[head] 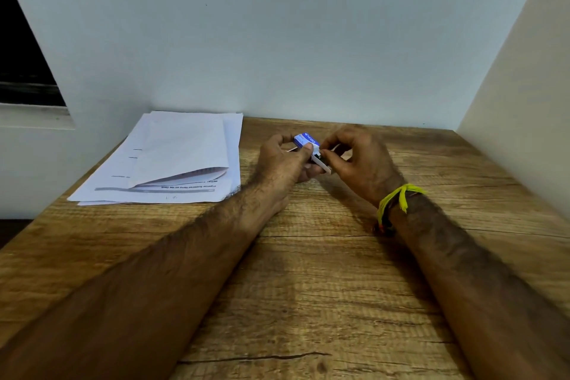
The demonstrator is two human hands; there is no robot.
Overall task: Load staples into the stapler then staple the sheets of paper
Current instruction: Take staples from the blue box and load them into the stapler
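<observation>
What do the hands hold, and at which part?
The left hand grips the blue staple box round its body. The right hand pinches something at its open end; what exactly cannot be told.

A: From my remote feed, where are the sheets of paper (172,160)?

B: On the table (308,287), back left, against the wall (277,40). Right of them, both hands meet around a small box (306,139).
</observation>
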